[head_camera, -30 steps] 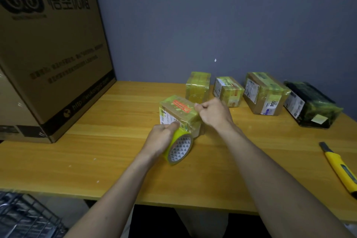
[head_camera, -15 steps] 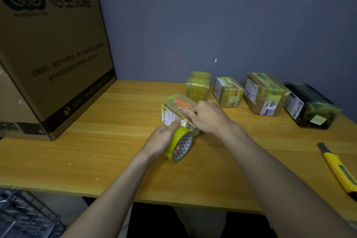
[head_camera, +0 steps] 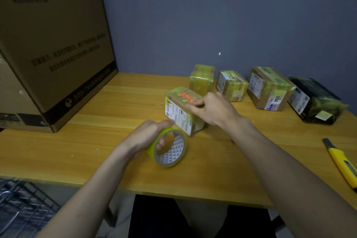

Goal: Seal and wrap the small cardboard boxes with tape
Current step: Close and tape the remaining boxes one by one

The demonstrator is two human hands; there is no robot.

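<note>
A small cardboard box (head_camera: 178, 111) with a white label and an orange sticker sits mid-table, partly covered in yellowish clear tape. My right hand (head_camera: 210, 109) rests on the box's top right, its fingers pressing the tape down. My left hand (head_camera: 148, 136) grips a roll of yellow-green tape (head_camera: 171, 149) just in front of the box, with fingers through the core. Three taped boxes stand behind: a fully wrapped one (head_camera: 201, 81), a labelled one (head_camera: 230, 86) and a bigger one (head_camera: 269, 89) marked 004.
A black wrapped parcel (head_camera: 316, 100) lies at the far right. A yellow utility knife (head_camera: 341, 162) rests by the wooden table's (head_camera: 96, 141) right edge. A large cardboard carton (head_camera: 48, 44) fills the left side. A wire basket (head_camera: 21, 205) sits below the front left edge.
My left hand drew the tape roll down and away from the box toward me. My right hand slid from the box's right end onto its top.
</note>
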